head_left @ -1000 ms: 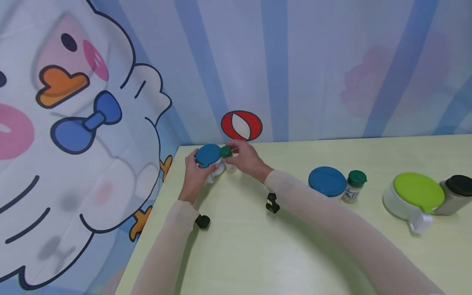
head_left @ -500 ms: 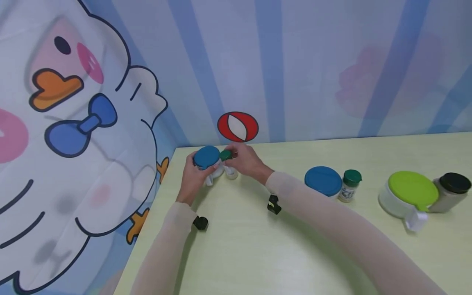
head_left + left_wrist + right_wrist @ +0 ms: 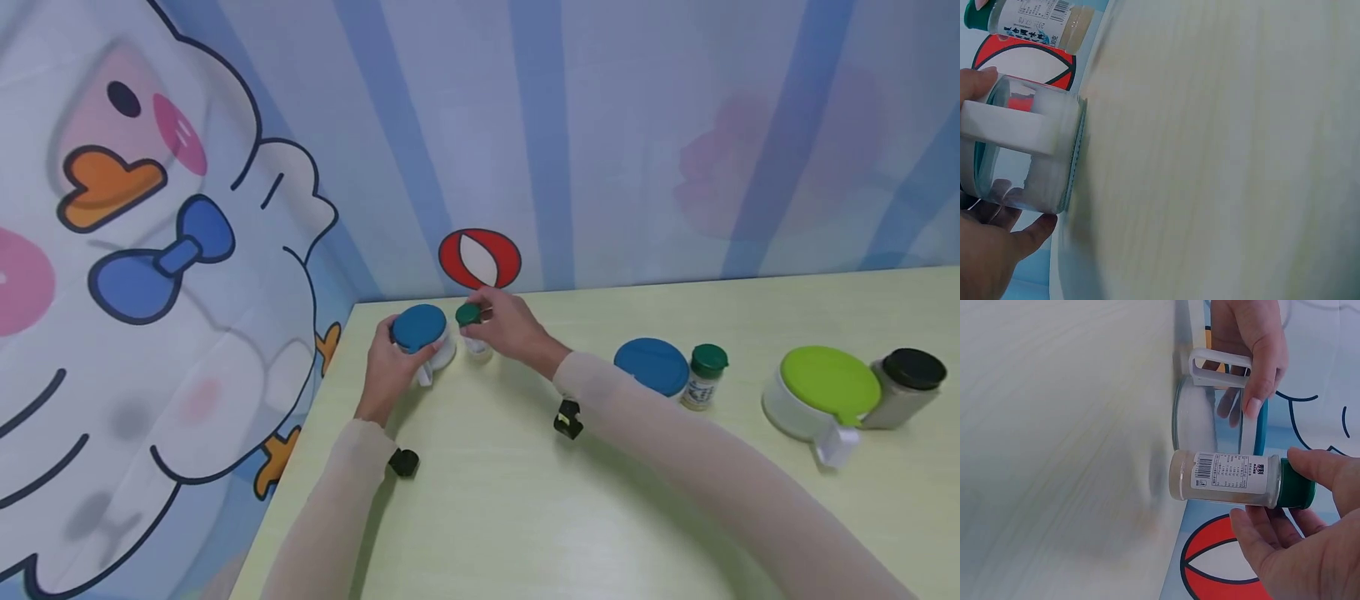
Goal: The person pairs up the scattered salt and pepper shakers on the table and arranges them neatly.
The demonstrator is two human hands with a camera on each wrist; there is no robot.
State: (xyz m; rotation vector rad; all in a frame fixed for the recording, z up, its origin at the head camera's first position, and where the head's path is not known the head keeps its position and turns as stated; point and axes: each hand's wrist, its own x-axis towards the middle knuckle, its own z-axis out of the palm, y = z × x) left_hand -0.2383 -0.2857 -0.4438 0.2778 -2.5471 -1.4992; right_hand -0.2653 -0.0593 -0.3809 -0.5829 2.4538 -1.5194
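Observation:
At the table's far left corner, my left hand [image 3: 390, 368] grips a clear seasoning jar [image 3: 1038, 169] with a blue lid [image 3: 418, 327] and a white handle [image 3: 1224, 366]. White contents show in its lower part. My right hand [image 3: 517, 330] pinches a spice shaker [image 3: 1225, 477] by its green cap [image 3: 1296, 484]. The shaker stands upright just right of the jar, its label facing the right wrist camera. Its base is at or just above the table; I cannot tell whether it touches.
Farther right on the pale table [image 3: 480, 500] stand a second blue-lidded jar [image 3: 651, 367], partly behind my right sleeve, and another green-capped shaker [image 3: 705, 377]. Beyond them are a green-lidded jar [image 3: 828, 387] and a black-capped bottle [image 3: 907, 387]. A printed curtain [image 3: 622, 150] borders the back.
My right hand has shifted the green-capped shaker slightly right, opening a small gap from the jar. My left hand stays on the blue-lidded jar. The head view has shifted slightly.

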